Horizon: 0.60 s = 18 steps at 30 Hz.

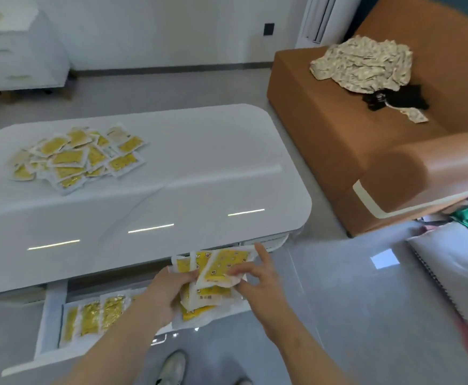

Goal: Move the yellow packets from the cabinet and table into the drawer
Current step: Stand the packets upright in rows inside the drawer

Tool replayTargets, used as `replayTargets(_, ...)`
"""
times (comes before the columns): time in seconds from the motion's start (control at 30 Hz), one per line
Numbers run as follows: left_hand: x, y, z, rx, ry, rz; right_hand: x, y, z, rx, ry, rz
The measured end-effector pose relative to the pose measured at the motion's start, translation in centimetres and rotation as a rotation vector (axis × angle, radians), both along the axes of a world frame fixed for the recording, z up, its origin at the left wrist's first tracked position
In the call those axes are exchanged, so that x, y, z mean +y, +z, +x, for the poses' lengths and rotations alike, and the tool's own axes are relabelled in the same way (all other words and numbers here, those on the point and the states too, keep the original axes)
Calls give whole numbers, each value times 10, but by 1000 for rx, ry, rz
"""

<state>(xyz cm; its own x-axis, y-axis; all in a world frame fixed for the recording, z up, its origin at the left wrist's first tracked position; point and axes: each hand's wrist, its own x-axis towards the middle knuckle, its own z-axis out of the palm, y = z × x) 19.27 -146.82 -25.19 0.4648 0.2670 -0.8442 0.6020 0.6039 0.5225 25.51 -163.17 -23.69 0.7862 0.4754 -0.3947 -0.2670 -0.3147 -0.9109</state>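
Note:
A heap of yellow packets lies on the far left of the white table. Below the table's front edge a white drawer stands pulled out, with three yellow packets standing in a row at its left end. Over the drawer my left hand grips a bundle of yellow packets from the left. My right hand pinches the top packet of that bundle at its right edge, index finger raised.
An orange sofa stands to the right with a patterned cloth and a black item on it. A white cabinet is at the far left. My shoe is on the grey floor below the drawer.

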Motion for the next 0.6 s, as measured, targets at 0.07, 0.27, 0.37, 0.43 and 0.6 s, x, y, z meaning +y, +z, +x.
replayTargets(0.07,-5,-10,-2,19,71,-20,-4,-15,0,53,61,23)
replayTargets(0.27,-8,-30,-17,46,174,60,-3,-44,3,246,133,91)
replayTargets(0.37,2,-51,-20,51,153,98,6,-64,10,346,135,15)
replayTargets(0.43,13,-77,-20,52,132,122,16,-90,15,352,87,-31)
replayTargets(0.6,39,-164,-12,55,151,168,44,-180,39,194,-142,-164)
